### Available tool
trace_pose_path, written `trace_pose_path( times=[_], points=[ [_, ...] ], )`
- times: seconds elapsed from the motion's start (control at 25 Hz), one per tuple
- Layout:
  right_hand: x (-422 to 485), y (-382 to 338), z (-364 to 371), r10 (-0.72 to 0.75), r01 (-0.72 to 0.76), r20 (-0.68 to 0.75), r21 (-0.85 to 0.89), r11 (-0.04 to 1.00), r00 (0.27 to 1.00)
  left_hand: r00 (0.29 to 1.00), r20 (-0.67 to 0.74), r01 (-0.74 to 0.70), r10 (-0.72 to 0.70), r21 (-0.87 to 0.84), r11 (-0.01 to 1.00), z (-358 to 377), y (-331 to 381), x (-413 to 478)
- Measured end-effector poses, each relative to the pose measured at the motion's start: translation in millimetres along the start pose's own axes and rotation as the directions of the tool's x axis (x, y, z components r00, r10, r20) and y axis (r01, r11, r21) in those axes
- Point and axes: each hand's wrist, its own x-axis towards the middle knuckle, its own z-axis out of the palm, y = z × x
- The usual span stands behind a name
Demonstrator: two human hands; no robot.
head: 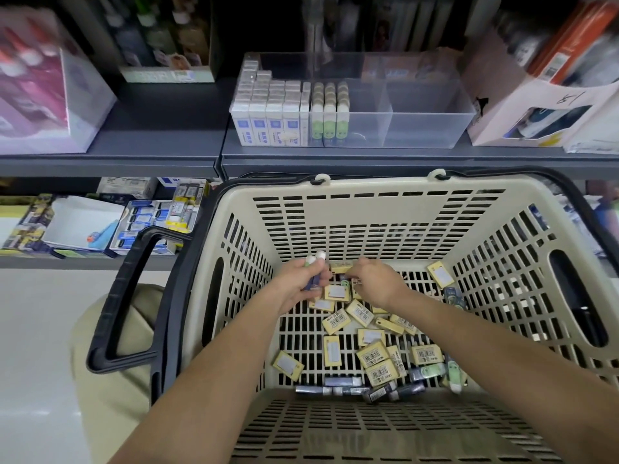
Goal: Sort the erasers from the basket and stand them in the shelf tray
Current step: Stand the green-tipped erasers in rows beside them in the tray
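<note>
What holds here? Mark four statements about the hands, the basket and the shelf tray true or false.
1. The left hand grips stick erasers. True.
2. The right hand rests on the shelf tray. False: it is down in the basket, among the yellow erasers.
3. Yellow erasers lie loose on the basket floor. True.
4. The shelf tray is filled from end to end. False: erasers stand only in its left part.
</note>
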Motion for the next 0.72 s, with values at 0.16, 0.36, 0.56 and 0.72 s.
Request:
trace_pose_path(
  times=[0.16, 0.36, 0.56, 0.72],
  points=[
    [2.7, -0.5, 10.0, -0.029, 0.026, -0.038, -0.074, 0.997, 0.999, 0.996, 0.077, 0.037, -0.036, -0.017, 0.999, 0.7, -0.4, -1.0],
    [-2.1, -10.3, 22.0, 0.034, -0.036, 0.066, 0.028, 0.999, 0.997, 0.996, -0.015, 0.089, -0.091, -0.119, 0.989, -4.0, -1.1, 4.7],
    [0.6, -11.6, 20.0, -0.011, 0.011, 0.093, -0.003, 1.0, 0.996, 0.999, -0.025, 0.046, -0.048, -0.054, 0.997, -9.5, -8.5, 7.8],
    [-2.5, -6.5, 11.7, 0.021, -0.075, 0.137, 0.402, 0.913, 0.99, 0.997, -0.012, 0.08, -0.081, -0.057, 0.995, -11.4, -9.1, 9.0]
  ],
)
